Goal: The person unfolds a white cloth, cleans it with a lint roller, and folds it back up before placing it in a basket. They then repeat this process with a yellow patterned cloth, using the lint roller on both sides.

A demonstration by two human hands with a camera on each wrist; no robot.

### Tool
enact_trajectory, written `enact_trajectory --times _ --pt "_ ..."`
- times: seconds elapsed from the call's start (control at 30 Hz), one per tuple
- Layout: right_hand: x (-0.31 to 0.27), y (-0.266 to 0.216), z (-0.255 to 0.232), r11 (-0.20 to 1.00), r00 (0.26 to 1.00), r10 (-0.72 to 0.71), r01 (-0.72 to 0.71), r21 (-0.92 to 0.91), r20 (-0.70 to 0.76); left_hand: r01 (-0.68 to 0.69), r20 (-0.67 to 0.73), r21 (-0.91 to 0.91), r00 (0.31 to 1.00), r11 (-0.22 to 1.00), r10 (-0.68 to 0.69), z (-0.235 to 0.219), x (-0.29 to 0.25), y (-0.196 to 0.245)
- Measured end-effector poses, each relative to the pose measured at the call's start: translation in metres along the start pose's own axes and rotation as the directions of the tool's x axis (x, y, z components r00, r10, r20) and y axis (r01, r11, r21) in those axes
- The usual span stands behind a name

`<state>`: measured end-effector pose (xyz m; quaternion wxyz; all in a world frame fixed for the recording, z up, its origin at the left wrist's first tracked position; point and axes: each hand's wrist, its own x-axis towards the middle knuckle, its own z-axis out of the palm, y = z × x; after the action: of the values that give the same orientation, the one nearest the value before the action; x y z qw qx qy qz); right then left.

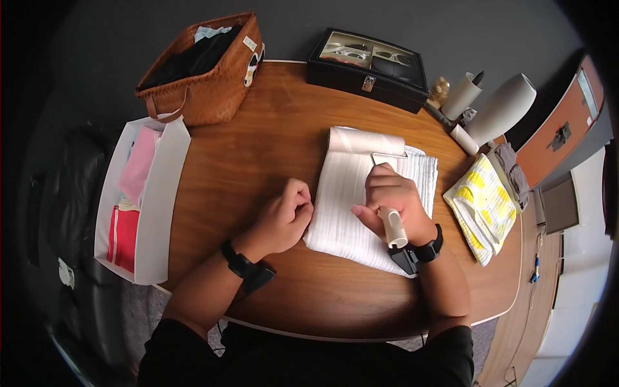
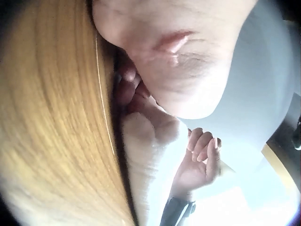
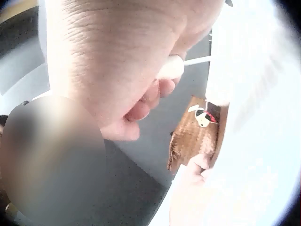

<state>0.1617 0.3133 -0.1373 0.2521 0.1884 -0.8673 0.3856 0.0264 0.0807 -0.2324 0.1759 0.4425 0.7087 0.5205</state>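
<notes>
A folded white towel (image 1: 351, 193) lies on the wooden table. On its far end rests a lint roller (image 1: 367, 140) with a wide pale roll and a wire arm. My right hand (image 1: 400, 197) grips its white handle (image 1: 393, 229) above the towel, fingers wrapped around it; the right wrist view shows the handle (image 3: 171, 68) poking out of the fist. At the towel's left edge my left hand (image 1: 287, 216) has its fingers curled and pinches the edge, the fingertips partly hidden. From the left wrist, the curled fingers (image 2: 127, 84) press against the towel's side (image 2: 146, 136).
Right of the towel lies a folded yellow-and-white cloth (image 1: 483, 206). A white box (image 1: 161, 213) with folded clothes stands at left, a woven basket (image 1: 213, 100) behind it. A black glasses case (image 1: 367, 80) and a white vase (image 1: 506, 109) stand at the back.
</notes>
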Motion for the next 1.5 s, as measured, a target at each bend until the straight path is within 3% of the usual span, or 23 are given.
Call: enact_trajectory --times 0.03,0.13,0.17,0.23,0.33,0.5,0.57,0.67,0.77,0.8,0.9,1.0,1.1,1.17,1.23,1.33,1.43,1.5 --pt "0.0 0.003 0.0 1.0 1.0 -0.025 0.025 -0.014 0.008 0.0 0.002 0.011 1.0 1.0 0.0 -0.001 0.0 -0.001" --pt "0.003 -0.034 -0.01 0.983 0.998 0.055 -0.048 0.179 -0.031 0.004 0.002 0.025 1.0 1.0 -0.004 -0.001 -0.001 0.0" --pt "0.003 -0.051 -0.012 0.95 0.991 0.132 -0.128 0.283 0.005 0.006 0.003 0.028 1.0 1.0 -0.006 -0.001 -0.001 0.0" --pt "0.007 -0.081 -0.018 0.911 0.98 0.133 -0.18 0.371 0.151 0.037 0.003 0.016 0.999 0.999 -0.037 -0.002 -0.001 0.004" --pt "0.011 -0.094 -0.014 0.897 0.974 0.123 -0.191 0.398 0.191 0.049 0.003 0.017 0.999 0.999 -0.049 -0.001 0.0 0.005" --pt "0.008 -0.036 0.002 0.988 0.997 0.08 -0.077 0.135 -0.02 0.018 -0.028 0.051 0.999 0.999 -0.016 -0.001 0.0 0.007" --pt "0.009 -0.009 -0.002 1.0 0.998 0.016 -0.015 -0.017 0.053 0.023 -0.002 0.036 1.0 0.999 -0.023 -0.004 0.0 0.009" --pt "0.007 -0.005 -0.004 1.0 0.996 0.012 -0.012 0.003 0.087 0.048 0.032 0.007 0.998 0.999 -0.048 -0.004 -0.002 0.003" --pt "0.007 -0.047 -0.014 0.981 0.989 0.109 -0.124 0.15 0.104 0.064 0.061 0.001 0.996 0.998 -0.064 -0.004 -0.003 0.005" --pt "0.008 -0.064 -0.022 0.96 0.972 0.141 -0.18 0.213 0.186 0.086 0.058 -0.004 0.995 0.996 -0.085 -0.004 -0.002 0.01" --pt "0.015 -0.094 -0.032 0.841 0.912 -0.027 -0.2 0.502 0.409 0.069 0.081 -0.049 0.995 0.996 -0.065 -0.006 -0.001 0.008" --pt "0.015 -0.099 -0.026 0.821 0.911 -0.089 -0.161 0.548 0.402 0.042 0.072 -0.027 0.997 0.999 -0.04 -0.008 -0.001 0.008" --pt "0.006 -0.08 -0.016 0.862 0.975 0.031 -0.138 0.487 0.221 0.074 0.062 -0.061 0.996 0.995 -0.07 -0.005 -0.001 0.007" --pt "0.005 -0.055 -0.023 0.943 0.982 0.088 -0.136 0.305 0.166 0.097 0.061 -0.081 0.994 0.992 -0.093 -0.005 0.0 0.008" --pt "0.006 -0.025 -0.019 0.989 0.994 0.031 -0.046 0.142 0.105 0.107 0.068 -0.08 0.992 0.991 -0.102 -0.006 0.0 0.01" --pt "0.006 -0.011 -0.02 0.995 0.989 0.052 -0.062 0.073 0.135 0.074 0.057 -0.077 0.996 0.994 -0.069 -0.007 0.0 0.008" --pt "0.005 -0.038 -0.023 0.96 0.977 0.127 -0.164 0.225 0.172 0.148 0.069 -0.178 0.988 0.973 -0.138 -0.008 0.0 0.007" --pt "0.006 -0.063 -0.023 0.888 0.959 0.023 -0.149 0.434 0.282 0.173 0.066 -0.181 0.984 0.968 -0.164 -0.008 0.001 0.01"
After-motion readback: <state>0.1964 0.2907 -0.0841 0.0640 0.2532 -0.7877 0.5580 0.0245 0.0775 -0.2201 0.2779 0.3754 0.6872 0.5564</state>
